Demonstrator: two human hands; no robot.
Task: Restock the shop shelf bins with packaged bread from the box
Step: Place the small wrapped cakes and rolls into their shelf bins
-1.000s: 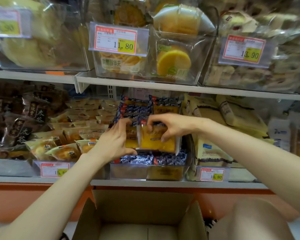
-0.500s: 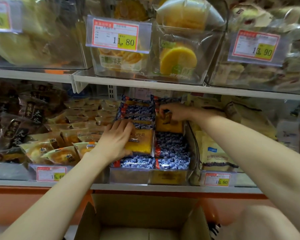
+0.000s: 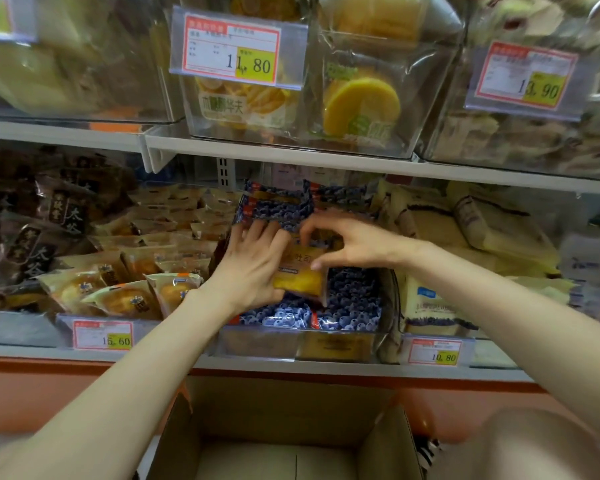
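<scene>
Between the fingers of both hands, a yellow plastic-wrapped bread packet (image 3: pixel 300 280) stands tilted over a clear plastic bin (image 3: pixel 257 344) on the white lower shelf (image 3: pixel 326 368). The right hand (image 3: pixel 355 245) pinches the packet's upper right part, thumb on the front and forefinger curled over the top. The left hand (image 3: pixel 253 268) lies against the packet's left side with its fingers (image 3: pixel 269 233) straight and spread, their tips touching the blue blueberry-printed packets (image 3: pixel 274 209) stacked behind. More of these blue packets lie just below and to the right of the fingers, filling the bin. Left of the left fingers sit golden bread rolls in clear wrappers (image 3: pixel 125 299). Well below both hands, an open brown cardboard box (image 3: pixel 284 420) stands under the shelf edge. Above the fingers, the upper shelf carries clear bins with a red-bordered price tag (image 3: pixel 232 50).
</scene>
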